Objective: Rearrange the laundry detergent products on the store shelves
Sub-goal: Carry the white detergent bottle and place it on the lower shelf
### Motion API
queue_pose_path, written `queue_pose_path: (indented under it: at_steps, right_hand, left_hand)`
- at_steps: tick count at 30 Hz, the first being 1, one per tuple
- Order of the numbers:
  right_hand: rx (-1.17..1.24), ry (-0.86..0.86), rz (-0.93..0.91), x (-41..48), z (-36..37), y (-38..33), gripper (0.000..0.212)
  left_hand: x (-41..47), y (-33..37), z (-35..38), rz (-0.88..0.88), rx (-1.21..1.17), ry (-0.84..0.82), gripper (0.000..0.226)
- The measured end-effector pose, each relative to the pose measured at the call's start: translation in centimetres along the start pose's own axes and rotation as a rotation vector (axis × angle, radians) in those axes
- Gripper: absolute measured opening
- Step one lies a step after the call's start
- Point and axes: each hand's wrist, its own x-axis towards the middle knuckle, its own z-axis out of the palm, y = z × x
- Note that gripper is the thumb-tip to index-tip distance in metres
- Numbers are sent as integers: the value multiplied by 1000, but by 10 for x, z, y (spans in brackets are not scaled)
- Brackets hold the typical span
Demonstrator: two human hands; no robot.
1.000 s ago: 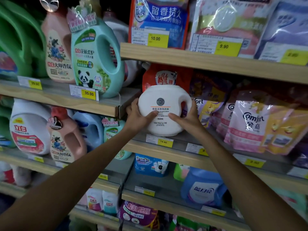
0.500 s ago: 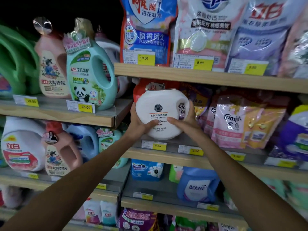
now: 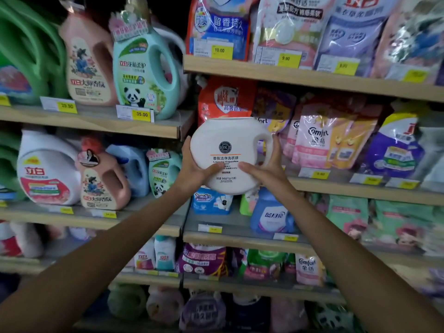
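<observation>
A round white tub of laundry capsules (image 3: 228,140) with a side handle is held in the air in front of the middle shelf (image 3: 360,191). My left hand (image 3: 194,169) grips its left side, thumb across the label. My right hand (image 3: 266,169) grips its right side by the handle, thumb on the front. The tub stands upright, its base lower than the shelf's front edge. A red refill pouch (image 3: 223,99) stands right behind it.
Comfort pouches (image 3: 322,140) and a purple pouch (image 3: 394,150) fill the middle shelf to the right. A teal panda jug (image 3: 141,75) and a pink jug (image 3: 84,63) stand on the upper left shelf (image 3: 96,121). Blue bottles (image 3: 269,212) stand on the shelf below.
Both hands have drawn the white tub out from the middle shelf toward me and slightly lower; the red pouch behind it now shows. The grip on the tub is unchanged.
</observation>
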Motion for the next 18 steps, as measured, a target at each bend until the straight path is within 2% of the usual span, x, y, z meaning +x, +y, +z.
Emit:
queue_pose_path:
  at_steps: [4,9,13,18]
  right_hand:
    - [-5,-34,17,-37,3,-16,105]
    - [8,-72,78,-98,14,-31,111]
    - [-32,-120,129,-147,34,-38,111]
    - [-15,-188,188,-202,80,-45,112]
  left_hand:
    - [-39,17,-12,7,2,2,90]
    - [-98,34,-32,-12,60,49,74]
    - [-156,48,-56,-65,121,127,69]
    - [-220,65,-107,-183,100,92,80]
